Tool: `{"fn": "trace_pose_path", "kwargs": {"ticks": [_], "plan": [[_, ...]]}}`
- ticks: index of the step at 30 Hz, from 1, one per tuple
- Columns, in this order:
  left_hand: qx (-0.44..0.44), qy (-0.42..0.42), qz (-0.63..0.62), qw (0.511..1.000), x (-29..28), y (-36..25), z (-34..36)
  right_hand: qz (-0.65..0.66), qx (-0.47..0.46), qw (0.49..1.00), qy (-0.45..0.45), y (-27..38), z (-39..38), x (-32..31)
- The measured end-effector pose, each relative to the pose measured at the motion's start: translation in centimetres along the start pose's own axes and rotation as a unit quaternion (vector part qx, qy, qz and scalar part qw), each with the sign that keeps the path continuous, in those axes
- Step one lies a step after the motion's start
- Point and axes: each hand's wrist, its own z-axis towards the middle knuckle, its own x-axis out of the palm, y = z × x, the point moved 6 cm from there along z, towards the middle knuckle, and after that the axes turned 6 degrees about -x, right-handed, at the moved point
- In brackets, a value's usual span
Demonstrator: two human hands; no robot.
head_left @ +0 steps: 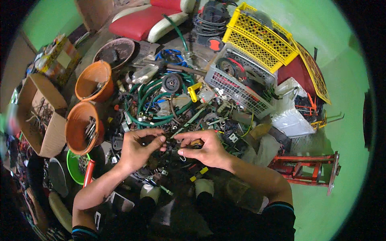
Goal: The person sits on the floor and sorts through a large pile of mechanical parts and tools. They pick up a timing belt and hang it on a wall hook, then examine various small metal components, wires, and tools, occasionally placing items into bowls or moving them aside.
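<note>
Side by side above a heap of mixed scrap parts, my two hands are at the middle of the view. My left hand (140, 149) has its thumb and fingers drawn together in a pinch; a small dark piece seems to be at the fingertips, too unclear to name. Close by on the right, my right hand (207, 148) is curled, thumb and forefinger pointing toward the left hand. Something small and brownish-yellow (197, 143) shows within its fingers, its kind not clear. Just below the thumb is a small white loop (183, 158).
Beyond my hands lie a coiled green hose (150, 96), a black wheel (171, 82) and a yellow piece (194, 92). Orange buckets (72, 126) and a cardboard box (48, 140) stand left. Right are a grey crate (237, 90), yellow crates (257, 40) and a red metal frame (305, 168).
</note>
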Motion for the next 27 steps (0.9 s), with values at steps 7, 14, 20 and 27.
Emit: {"fn": "trace_pose_path", "kwargs": {"ticks": [7, 14, 20, 27], "plan": [[-0.149, 0.117, -0.008, 0.982, 8.0, 1.8, 12.6, -0.089, 0.081, 0.990, -0.067, -6.4, -4.5, -9.0], [0.013, 0.102, 0.178, 0.979, 17.8, -1.0, 28.1, -0.136, 0.118, 0.980, -0.083, -11.6, -6.7, -13.4], [0.059, 0.043, 0.110, 0.991, 18.6, 4.8, 27.1, -0.240, 0.126, 0.958, -0.095, -12.8, -8.6, -14.3], [-0.077, 0.115, -0.020, 0.990, 11.4, 5.9, 14.4, -0.177, 0.121, 0.974, -0.079, -9.5, -5.3, -10.8]]}}
